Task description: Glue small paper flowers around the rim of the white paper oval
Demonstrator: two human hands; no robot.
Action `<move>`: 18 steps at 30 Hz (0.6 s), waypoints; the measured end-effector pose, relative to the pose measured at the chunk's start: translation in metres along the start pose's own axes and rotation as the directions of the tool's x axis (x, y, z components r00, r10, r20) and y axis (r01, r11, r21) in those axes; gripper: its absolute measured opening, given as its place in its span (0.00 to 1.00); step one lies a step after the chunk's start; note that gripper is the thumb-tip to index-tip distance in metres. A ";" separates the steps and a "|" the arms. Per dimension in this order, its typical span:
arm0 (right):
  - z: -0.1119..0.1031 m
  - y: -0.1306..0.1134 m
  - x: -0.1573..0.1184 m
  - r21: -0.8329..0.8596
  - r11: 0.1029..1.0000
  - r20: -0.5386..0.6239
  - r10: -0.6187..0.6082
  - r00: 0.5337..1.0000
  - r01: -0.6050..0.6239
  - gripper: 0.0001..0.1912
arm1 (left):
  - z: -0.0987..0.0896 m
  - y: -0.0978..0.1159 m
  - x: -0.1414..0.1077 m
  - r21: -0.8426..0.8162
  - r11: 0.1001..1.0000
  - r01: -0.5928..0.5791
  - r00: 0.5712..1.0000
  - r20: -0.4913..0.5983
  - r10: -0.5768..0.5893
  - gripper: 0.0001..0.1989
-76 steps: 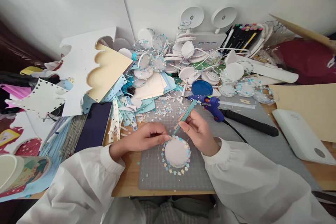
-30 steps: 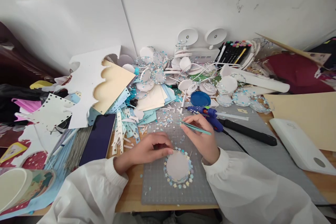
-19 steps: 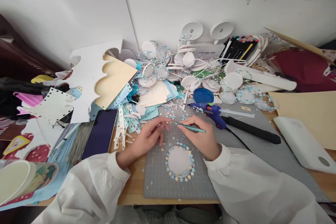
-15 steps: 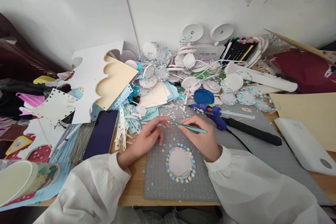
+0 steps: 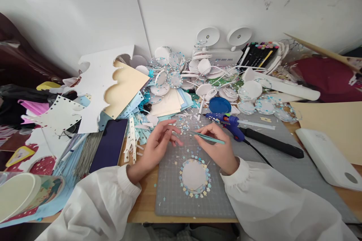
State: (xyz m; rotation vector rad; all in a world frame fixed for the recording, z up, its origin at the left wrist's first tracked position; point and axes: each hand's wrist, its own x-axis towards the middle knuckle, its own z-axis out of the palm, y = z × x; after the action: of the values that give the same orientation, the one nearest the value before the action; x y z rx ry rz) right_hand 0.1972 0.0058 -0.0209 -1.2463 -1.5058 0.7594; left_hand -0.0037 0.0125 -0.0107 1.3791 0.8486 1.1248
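My right hand [image 5: 217, 147] grips turquoise tweezers [image 5: 209, 138], their tips pointing left over the mat. Opposite them, my left hand [image 5: 158, 142] is held with its fingers spread and bent; nothing shows in it. Small paper stars [image 5: 185, 125] lie scattered behind the fingertips. Nearer to me, a round white disc [image 5: 194, 175] lies flat on the grey cutting mat [image 5: 174, 205], ringed by blue, cream and lilac stars. Whether the tweezer tips hold a star is too small to tell.
A blue glue gun [image 5: 233, 126] and a black-handled tool [image 5: 273, 143] lie to the right, beside a white device [image 5: 325, 158]. A blue lid [image 5: 220, 105] and finished star-trimmed discs [image 5: 266, 104] sit behind. At left are a phone [image 5: 109, 145] and a cup [image 5: 19, 197].
The fingers of my left hand have opened and shifted, drawing slightly away from the tweezer tips. My right hand keeps the tweezers in nearly the same place.
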 end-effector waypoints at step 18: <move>0.004 0.010 0.002 -0.050 0.992 0.044 -0.111 0.993 0.113 0.08 | -0.003 -0.001 -0.001 0.546 0.831 -0.106 0.972 -0.119 0.202 0.13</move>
State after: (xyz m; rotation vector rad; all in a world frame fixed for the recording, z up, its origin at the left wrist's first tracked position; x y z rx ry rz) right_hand 0.1971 0.0108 -0.0307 -1.1798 -1.6239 0.6791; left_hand -0.0070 0.0124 -0.0118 1.8582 1.2652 1.1928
